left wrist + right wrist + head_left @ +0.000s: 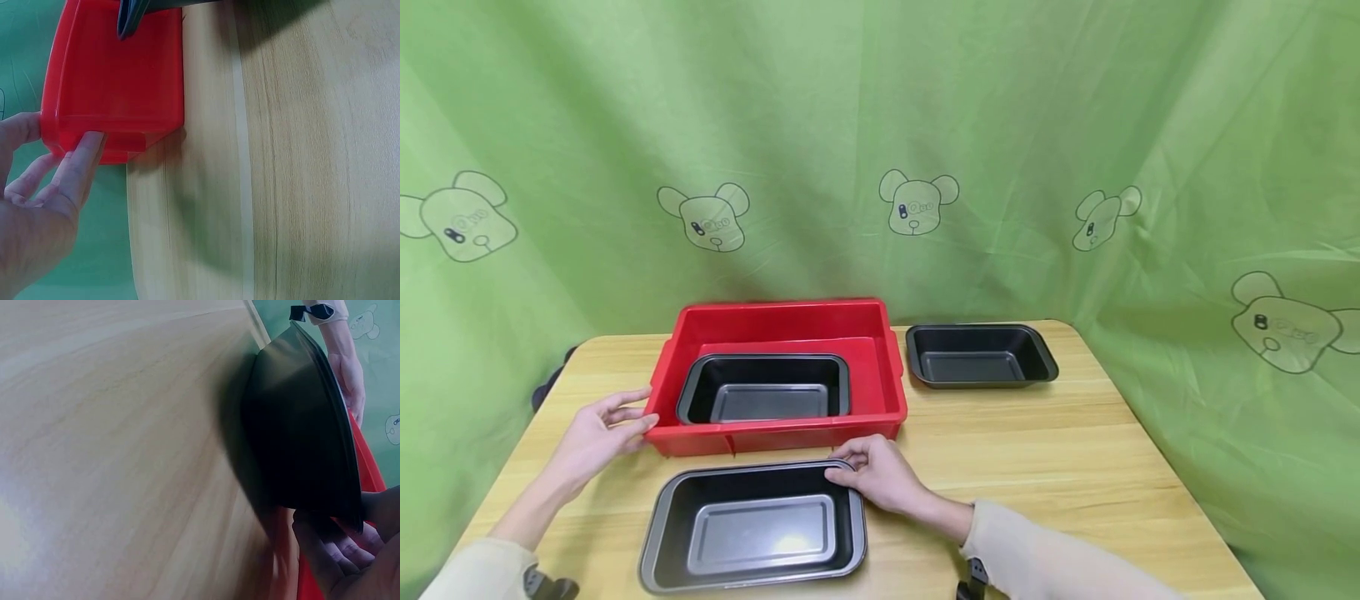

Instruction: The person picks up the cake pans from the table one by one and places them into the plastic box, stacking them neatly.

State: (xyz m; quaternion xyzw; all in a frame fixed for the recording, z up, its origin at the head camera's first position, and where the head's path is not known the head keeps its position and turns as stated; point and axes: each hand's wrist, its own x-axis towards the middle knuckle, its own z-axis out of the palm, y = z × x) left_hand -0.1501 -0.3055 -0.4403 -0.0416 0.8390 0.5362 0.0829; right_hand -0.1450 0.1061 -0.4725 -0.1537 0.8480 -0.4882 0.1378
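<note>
My right hand [883, 473] grips the far right corner of a dark loaf pan [762, 533], thumb over the rim and the other fingers outside. In the right wrist view this pan [294, 419] is tilted, its shadow on the table beside it. My left hand [597, 437] touches the near left corner of a red bin [816, 435] with fairly straight fingers. From the left wrist, those fingers [81, 165] show against the outside of the bin [119, 81]. A second loaf pan [767, 402] sits inside the bin, toward its near left part.
A third dark loaf pan [981, 357] stands on the wooden table [1037, 475], right of the bin near the back edge. A green curtain [820, 125] with printed bear heads hangs behind the table and along both sides.
</note>
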